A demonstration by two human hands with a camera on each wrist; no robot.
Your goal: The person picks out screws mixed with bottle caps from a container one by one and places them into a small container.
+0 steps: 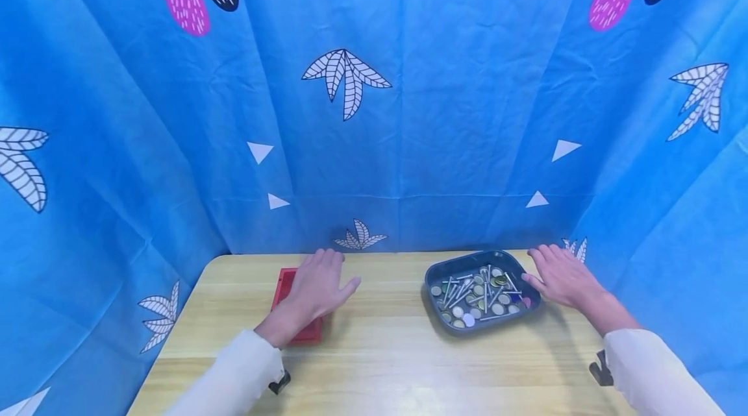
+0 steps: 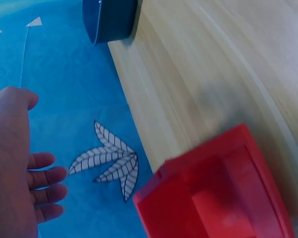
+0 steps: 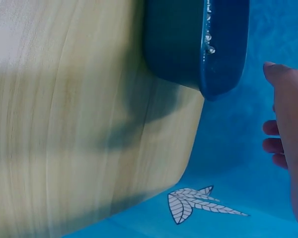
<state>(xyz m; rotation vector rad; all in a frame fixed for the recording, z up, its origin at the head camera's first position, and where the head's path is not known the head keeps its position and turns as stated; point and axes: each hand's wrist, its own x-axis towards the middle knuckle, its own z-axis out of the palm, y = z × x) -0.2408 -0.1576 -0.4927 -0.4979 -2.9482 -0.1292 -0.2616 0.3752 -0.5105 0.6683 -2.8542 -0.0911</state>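
My left hand (image 1: 319,283) hovers over the red tray (image 1: 308,333), hiding much of it, with fingers loosely extended and the thumb spread. In the left wrist view the red tray (image 2: 208,173) shows a recessed inside with a dividing wall, apart from the left hand (image 2: 20,163). My right hand (image 1: 562,273) is beside the right end of the dark blue bin (image 1: 435,315), fingers relaxed and holding nothing. Inside the bin lie several screws (image 1: 485,296) or bolts mixed with round discs (image 1: 469,319). The right wrist view shows the right hand (image 3: 290,114) apart from the bin's wall (image 3: 174,44).
A light wooden table (image 1: 386,364) carries both containers, the red one left and the blue one right. A blue patterned curtain (image 1: 467,111) hangs along the table's back and sides. Black straps (image 1: 280,382) show at the white sleeves (image 1: 234,370).
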